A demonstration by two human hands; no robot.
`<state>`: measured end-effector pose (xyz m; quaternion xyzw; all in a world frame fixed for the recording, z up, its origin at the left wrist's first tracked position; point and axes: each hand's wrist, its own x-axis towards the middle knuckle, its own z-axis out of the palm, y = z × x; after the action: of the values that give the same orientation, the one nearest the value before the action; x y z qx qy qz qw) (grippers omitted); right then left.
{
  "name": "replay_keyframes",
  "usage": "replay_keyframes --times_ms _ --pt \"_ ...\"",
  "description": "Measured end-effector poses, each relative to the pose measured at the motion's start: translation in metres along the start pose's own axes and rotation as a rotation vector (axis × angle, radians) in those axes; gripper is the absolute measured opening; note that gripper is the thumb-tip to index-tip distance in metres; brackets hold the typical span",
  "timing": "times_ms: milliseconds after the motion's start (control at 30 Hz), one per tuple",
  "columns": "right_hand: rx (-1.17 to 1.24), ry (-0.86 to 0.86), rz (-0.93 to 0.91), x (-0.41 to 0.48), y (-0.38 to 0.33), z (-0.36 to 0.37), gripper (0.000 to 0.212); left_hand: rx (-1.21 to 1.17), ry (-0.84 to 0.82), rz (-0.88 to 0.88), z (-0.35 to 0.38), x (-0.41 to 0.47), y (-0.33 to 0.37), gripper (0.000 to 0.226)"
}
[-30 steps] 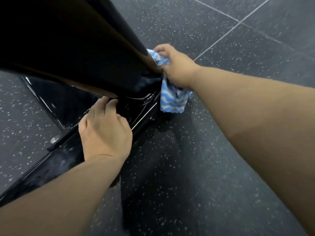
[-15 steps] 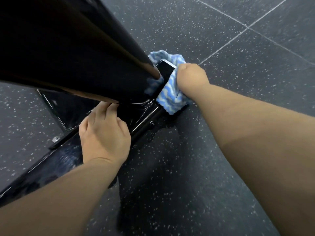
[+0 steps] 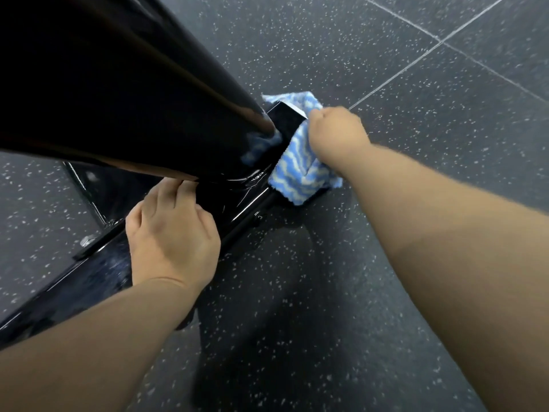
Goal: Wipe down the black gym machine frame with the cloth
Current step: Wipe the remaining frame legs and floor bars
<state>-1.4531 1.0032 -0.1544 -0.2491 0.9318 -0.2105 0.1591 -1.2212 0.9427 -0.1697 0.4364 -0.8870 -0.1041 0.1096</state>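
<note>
We look down on the black gym machine frame [image 3: 118, 99], whose thick glossy upright fills the upper left of the view and meets a low base bar [image 3: 74, 289] that runs from the lower left towards the middle of the picture. The right hand [image 3: 335, 132] is bunched into a fist round the cloth [image 3: 300, 176], a blue and white one with a wavy pattern, and holds it against the far end of the base bar, just beside the foot of the upright. Part of the cloth wraps over the squared end of the bar, and part hangs down its right side to touch the floor [image 3: 386, 69]; a faint blue reflection of it shows in the shiny black surface. We cannot see the fingertips of this hand, as they are buried in the fabric. The left hand [image 3: 172, 230] rests on top of the base bar nearer to us, palm down, its fingers loosely bent and pointing towards the upright, with the tips hidden beneath the upright's lower edge. It holds nothing. A small bolt [image 3: 86, 240] sits on the bar's left flange, near the left hand. The floor is made of dark speckled tiles with pale joints crossing at the upper right.
</note>
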Motion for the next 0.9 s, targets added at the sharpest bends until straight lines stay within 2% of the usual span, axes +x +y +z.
replay_keyframes --times_ms 167,233,300,367,433,567,733,800,833,900 --pt "0.339 0.116 0.189 -0.035 0.023 0.025 0.036 0.031 0.015 0.012 0.000 0.002 0.005 0.031" --pt "0.480 0.127 0.168 -0.026 0.020 0.029 0.034 0.033 0.017 0.017 0.001 0.003 0.005 0.031" --pt "0.522 0.122 0.107 -0.018 0.015 0.026 0.036 0.021 0.016 0.035 0.001 0.005 0.003 0.034" --pt "0.484 0.087 0.020 -0.021 0.011 0.028 0.038 0.013 0.023 0.043 0.003 0.005 -0.002 0.037" --pt "0.327 0.058 -0.108 -0.035 0.013 0.032 0.044 -0.005 0.040 0.068 0.003 0.004 -0.003 0.038" --pt "0.082 -0.098 -0.235 -0.063 0.019 0.030 0.068 -0.043 0.026 0.093 0.001 0.005 -0.005 0.041" --pt "-0.121 -0.296 -0.132 -0.091 0.005 0.013 0.087 0.109 -0.333 0.118 -0.009 -0.002 -0.006 0.056" --pt "-0.075 -0.337 -0.035 -0.100 -0.003 0.008 0.093 0.097 -0.464 0.079 -0.018 -0.011 0.003 0.063" --pt "0.023 -0.378 0.030 -0.109 -0.006 0.001 0.090 0.061 -0.520 0.066 -0.027 -0.018 0.006 0.066" --pt "-0.041 -0.447 0.007 -0.121 -0.014 -0.002 0.065 -0.023 -0.628 0.055 -0.037 -0.030 0.011 0.069"
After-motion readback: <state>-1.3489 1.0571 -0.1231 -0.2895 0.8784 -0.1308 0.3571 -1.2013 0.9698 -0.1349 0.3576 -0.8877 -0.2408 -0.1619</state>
